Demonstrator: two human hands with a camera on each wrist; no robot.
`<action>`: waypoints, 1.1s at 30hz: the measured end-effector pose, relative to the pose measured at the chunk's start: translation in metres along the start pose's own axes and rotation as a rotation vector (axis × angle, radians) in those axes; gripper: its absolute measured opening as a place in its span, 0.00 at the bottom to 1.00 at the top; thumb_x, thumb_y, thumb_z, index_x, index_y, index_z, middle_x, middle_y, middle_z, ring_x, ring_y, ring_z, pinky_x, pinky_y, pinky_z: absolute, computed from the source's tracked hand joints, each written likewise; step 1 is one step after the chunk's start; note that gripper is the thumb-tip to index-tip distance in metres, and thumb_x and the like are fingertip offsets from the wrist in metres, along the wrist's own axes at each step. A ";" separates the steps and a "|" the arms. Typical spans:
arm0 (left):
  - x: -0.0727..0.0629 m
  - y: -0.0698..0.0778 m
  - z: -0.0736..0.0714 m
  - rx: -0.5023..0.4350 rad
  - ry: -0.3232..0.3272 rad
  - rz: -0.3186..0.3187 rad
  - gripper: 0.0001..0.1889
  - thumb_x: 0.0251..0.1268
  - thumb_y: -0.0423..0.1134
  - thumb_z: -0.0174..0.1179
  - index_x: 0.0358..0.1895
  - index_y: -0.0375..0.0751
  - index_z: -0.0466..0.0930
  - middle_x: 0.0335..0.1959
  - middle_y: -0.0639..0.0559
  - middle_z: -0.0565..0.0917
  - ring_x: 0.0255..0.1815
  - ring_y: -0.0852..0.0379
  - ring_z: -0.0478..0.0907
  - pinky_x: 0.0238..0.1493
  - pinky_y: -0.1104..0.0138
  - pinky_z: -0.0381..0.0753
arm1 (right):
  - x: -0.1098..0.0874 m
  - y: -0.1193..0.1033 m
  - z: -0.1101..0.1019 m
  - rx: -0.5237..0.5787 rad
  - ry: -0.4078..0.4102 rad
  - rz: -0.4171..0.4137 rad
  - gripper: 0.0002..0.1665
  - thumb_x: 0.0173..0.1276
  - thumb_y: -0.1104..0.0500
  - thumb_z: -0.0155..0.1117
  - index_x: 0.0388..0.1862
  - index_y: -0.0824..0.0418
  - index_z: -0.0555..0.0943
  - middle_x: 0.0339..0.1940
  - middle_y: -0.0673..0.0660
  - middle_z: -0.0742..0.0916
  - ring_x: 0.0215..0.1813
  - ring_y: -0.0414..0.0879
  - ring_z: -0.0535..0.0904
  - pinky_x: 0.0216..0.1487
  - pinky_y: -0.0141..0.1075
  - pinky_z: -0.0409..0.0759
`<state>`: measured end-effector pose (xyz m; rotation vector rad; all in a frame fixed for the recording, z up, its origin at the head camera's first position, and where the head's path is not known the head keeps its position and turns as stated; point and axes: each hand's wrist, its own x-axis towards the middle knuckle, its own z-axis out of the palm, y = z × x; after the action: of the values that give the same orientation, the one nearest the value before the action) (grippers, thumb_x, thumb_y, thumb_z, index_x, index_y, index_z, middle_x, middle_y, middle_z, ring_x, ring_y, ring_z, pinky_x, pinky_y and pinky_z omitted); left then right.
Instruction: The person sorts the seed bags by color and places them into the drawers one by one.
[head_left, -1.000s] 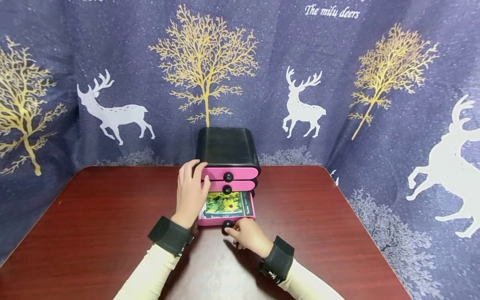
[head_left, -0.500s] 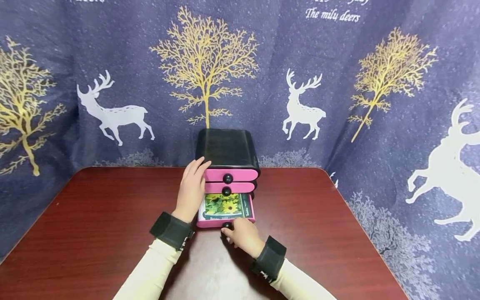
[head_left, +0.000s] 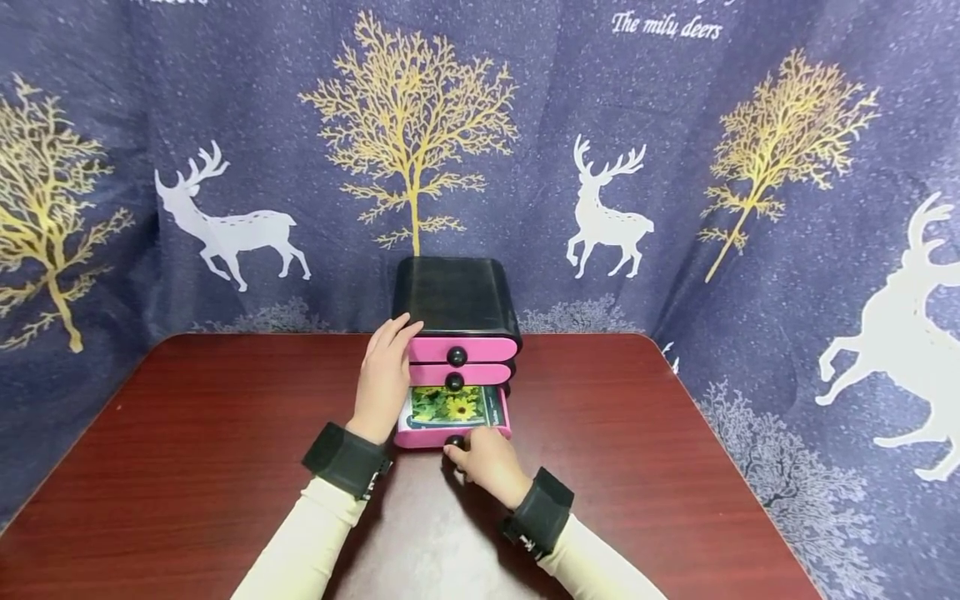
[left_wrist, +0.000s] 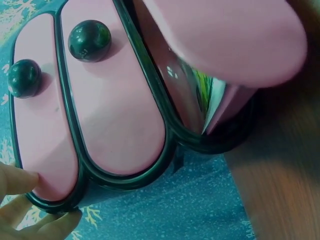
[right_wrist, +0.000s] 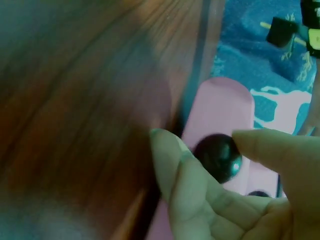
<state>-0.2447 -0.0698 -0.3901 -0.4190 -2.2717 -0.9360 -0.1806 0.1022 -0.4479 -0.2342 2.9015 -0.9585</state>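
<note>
A black drawer cabinet point(head_left: 453, 292) with pink drawer fronts and round black knobs stands on the table. Its bottom drawer point(head_left: 420, 438) is pulled part way out, and a packet with a yellow-flower picture point(head_left: 450, 406) lies inside. My left hand point(head_left: 381, 379) rests against the cabinet's upper left front corner, fingers fairly straight; the left wrist view shows its fingertips point(left_wrist: 60, 225) at the black rim beside the top drawer front point(left_wrist: 45, 115). With thumb and fingers, my right hand point(head_left: 491, 462) pinches the bottom drawer's knob point(right_wrist: 219, 157).
The two upper drawers, the middle one point(head_left: 480, 374) among them, sit pushed in. A reddish-brown wooden table point(head_left: 637, 467) carries the cabinet. Close behind hangs a dark blue cloth point(head_left: 510, 108) printed with deer and trees.
The bottom drawer has slid slightly in toward the cabinet, my right hand moving forward with its knob. My left hand's fingers have drawn together and shifted a little right on the corner.
</note>
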 end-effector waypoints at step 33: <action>-0.004 0.007 -0.001 -0.022 -0.011 -0.052 0.20 0.63 0.25 0.54 0.57 0.44 0.77 0.63 0.45 0.73 0.67 0.44 0.66 0.64 0.52 0.69 | 0.050 0.007 0.005 0.127 0.049 0.132 0.21 0.65 0.48 0.59 0.18 0.60 0.77 0.14 0.56 0.85 0.15 0.44 0.80 0.17 0.33 0.74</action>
<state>-0.2375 -0.0653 -0.3887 -0.3771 -2.2943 -0.9883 -0.2301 0.0962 -0.4574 -0.0109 2.8419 -1.1345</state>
